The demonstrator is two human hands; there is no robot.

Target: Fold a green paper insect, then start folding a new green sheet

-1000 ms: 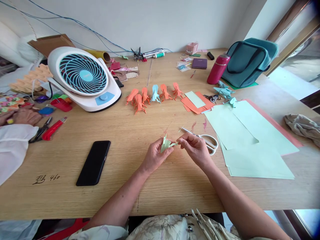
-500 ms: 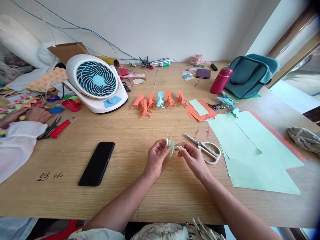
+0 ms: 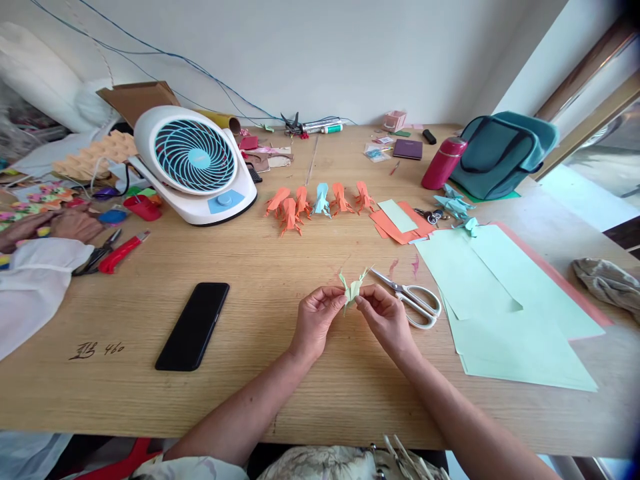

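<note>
A small pale-green folded paper figure (image 3: 353, 291) is pinched between my two hands, its thin points sticking up. My left hand (image 3: 320, 317) grips its left side with thumb and fingers closed. On the other side, my right hand (image 3: 384, 319) holds it the same way. Just right of that hand lie scissors (image 3: 421, 303) with white handles. Beyond my hands stand several orange folded paper figures (image 3: 289, 215) and one light-blue paper figure (image 3: 321, 199).
Pale-green paper sheets (image 3: 520, 347) spread to the right, near a red bottle (image 3: 444, 163) and a teal bag (image 3: 500, 157). Leftward are a black phone (image 3: 193, 327), a white fan (image 3: 195, 163), a red utility knife (image 3: 123, 253) and another person's hands (image 3: 75, 223).
My right fingers have shifted from an outstretched point of the green paper figure in to its body. The figure has turned, and its points now stand upward.
</note>
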